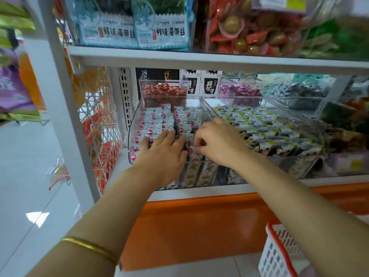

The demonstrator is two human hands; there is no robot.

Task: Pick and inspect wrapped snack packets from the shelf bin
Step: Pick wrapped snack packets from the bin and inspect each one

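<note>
Plainly, in the head view, both hands are inside the clear bin (130,136) on the lower shelf (219,191), where the wrapped snack packets (155,116) stand in tidy rows. The left hand (161,154) lies flat on the rows, fingers straight, its grip holding nothing, probably steadying the neighbours. The right hand (217,140) has its grip curled, pinching one white packet (194,149) near the bin's front, likely to lift it out for a look. A white basket (279,254) stands at lower right.

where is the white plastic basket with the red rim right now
The white plastic basket with the red rim is at the head view's bottom right, beneath the right forearm, in front of the orange shelf base.
</note>
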